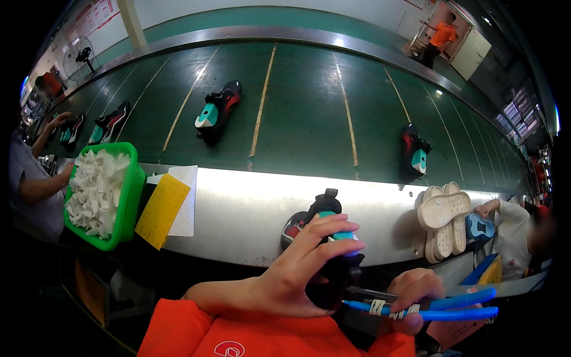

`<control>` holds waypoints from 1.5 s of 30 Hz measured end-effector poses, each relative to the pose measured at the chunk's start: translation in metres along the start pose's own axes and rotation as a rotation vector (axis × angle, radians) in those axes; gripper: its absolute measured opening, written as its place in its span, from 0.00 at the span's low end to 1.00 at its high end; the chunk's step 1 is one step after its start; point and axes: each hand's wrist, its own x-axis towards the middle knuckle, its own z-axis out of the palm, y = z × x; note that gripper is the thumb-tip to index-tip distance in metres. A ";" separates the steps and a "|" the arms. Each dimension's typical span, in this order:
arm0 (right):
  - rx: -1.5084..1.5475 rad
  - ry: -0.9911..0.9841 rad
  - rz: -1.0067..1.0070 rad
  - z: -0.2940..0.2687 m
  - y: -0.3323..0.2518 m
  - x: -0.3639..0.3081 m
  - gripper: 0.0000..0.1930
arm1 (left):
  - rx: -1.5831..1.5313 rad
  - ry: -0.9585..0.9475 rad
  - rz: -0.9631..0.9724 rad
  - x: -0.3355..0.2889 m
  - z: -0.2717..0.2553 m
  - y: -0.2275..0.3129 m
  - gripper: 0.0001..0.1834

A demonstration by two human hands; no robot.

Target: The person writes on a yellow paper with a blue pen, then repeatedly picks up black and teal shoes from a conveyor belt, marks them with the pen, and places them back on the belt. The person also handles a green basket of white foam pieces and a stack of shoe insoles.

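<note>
Toward five o'clock in the head view I watch from afar, a black shoe (344,268) with a turquoise-and-white panel and a grey-and-red flank shows over the near edge of a bright bare-metal ledge (238,196). I read its long axis as running roughly from twelve to six, with a black strap-like piece (331,193) uppermost; the fingers cover too much for me to tell which end is the toe. The left bare hand (291,273), reaching from seven o'clock, curls partway around the shoe and has hold of it, fingers laid across the panel. Between four and five, the right bare hand (419,285) is closed on a slim blue-handled tool (461,313) wound with pale bands; its narrow end points to nine, close to the shoe's lower part, and I cannot tell whether they touch. At twelve I have a dark green conveyor belt (303,119) carrying similar shoes, at nine a green plastic basket (140,184) of white scraps (98,190), and between three and four stacked cream soles (440,209).
</note>
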 end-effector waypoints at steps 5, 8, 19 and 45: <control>-0.216 -0.339 0.132 -0.013 -0.031 0.018 0.13 | -0.007 -0.030 0.003 0.006 0.001 0.002 0.42; -0.294 -0.345 0.076 -0.014 -0.025 0.018 0.13 | -0.004 0.037 0.000 0.009 0.001 0.004 0.40; 0.076 0.235 0.000 -0.035 -0.008 -0.019 0.17 | -0.008 -0.024 0.029 0.004 0.012 -0.016 0.36; 0.196 0.930 0.383 -0.036 0.153 -0.091 0.11 | -0.135 0.343 -0.961 0.066 -0.056 -0.262 0.33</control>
